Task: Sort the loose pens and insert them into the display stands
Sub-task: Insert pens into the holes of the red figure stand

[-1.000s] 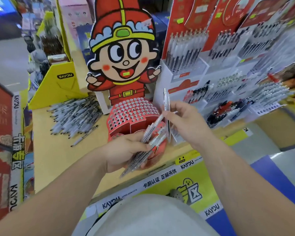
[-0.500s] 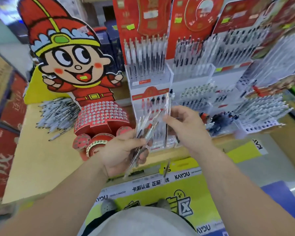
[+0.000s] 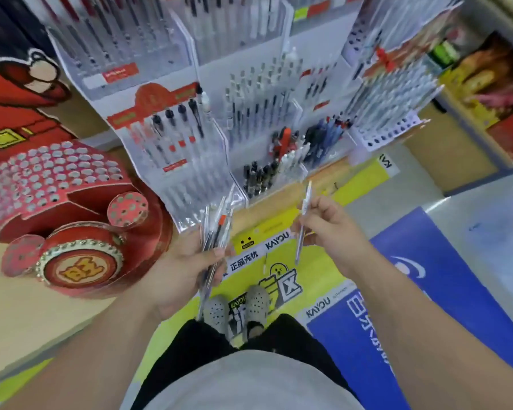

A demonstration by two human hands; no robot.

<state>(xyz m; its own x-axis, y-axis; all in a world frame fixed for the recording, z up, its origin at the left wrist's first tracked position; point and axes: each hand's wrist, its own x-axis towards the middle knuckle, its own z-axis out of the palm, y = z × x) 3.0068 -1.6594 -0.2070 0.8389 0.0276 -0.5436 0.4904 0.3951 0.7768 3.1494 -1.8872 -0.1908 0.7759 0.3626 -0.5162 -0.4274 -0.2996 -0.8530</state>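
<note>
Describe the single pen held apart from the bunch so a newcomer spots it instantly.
Find the white tiered display stands at centre. Below their front edge, the right hand pinches one clear pen, roughly upright. Unlike the bundle of pens gripped in the left hand, it is alone.

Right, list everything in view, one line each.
pen display stands: several, clear and white, partly filled, on the table behind the hands
round stand: one, red, dotted with holes, left on the table
cartoon cutout: one, red and yellow, far left, partly cut off
tabletop: one, pale wood, lower left
KAYOU floor graphic: one, yellow, below the hands
floor panel: one, blue, right
pen bundle: several, mostly clear, in left hand
single pen: one, clear, in right hand
shoes: two, grey, on the graphic
left hand: grips bundle
right hand: pinches pen
</note>
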